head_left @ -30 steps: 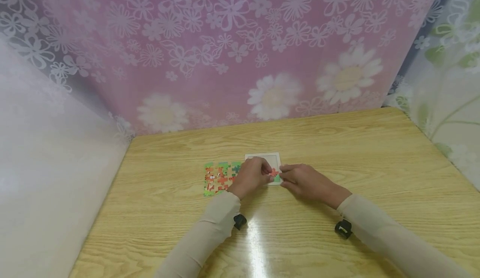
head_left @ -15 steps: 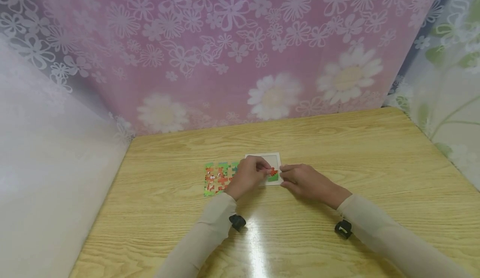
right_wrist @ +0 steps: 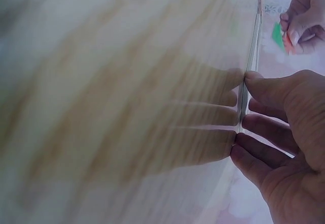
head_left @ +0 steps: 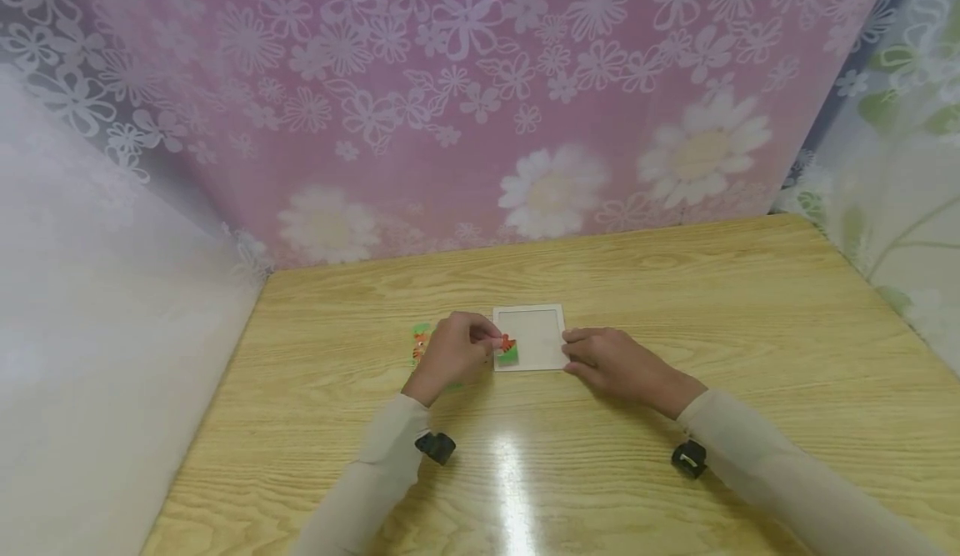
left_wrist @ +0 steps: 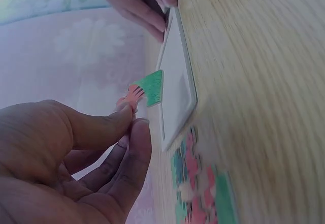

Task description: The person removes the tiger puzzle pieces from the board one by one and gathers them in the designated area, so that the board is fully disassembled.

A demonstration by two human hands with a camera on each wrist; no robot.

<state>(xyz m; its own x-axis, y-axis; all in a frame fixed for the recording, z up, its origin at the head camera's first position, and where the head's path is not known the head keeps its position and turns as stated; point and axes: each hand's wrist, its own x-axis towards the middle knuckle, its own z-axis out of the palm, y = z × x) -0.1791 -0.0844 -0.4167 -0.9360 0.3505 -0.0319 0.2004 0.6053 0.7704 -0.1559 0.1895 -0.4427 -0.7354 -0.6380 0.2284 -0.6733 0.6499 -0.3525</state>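
Observation:
In the head view my left hand (head_left: 454, 354) pinches a jigsaw piece (head_left: 507, 349), green with an orange striped part, above the left side of a white puzzle tray (head_left: 528, 367). The left wrist view shows this puzzle piece (left_wrist: 150, 88) tilted between thumb and fingertips, lifted off the tray (left_wrist: 177, 71). My right hand (head_left: 626, 364) rests its fingertips along the tray's right edge; in the right wrist view the right hand (right_wrist: 289, 127) has thumb and fingers spread along that edge. The inside of the tray shows no pieces.
Left of the tray lie several joined or close-set puzzle pieces (head_left: 420, 343) with a tiger picture, mostly hidden behind my left hand. The wood-grain table (head_left: 637, 281) meets a pink flowered backdrop (head_left: 450, 164) at the back. Black wrist cameras sit on both sleeves.
My left hand has moved left with the puzzle piece, from the tray's right side to its left side, uncovering the tray and covering more loose pieces. My right hand stays at the edge.

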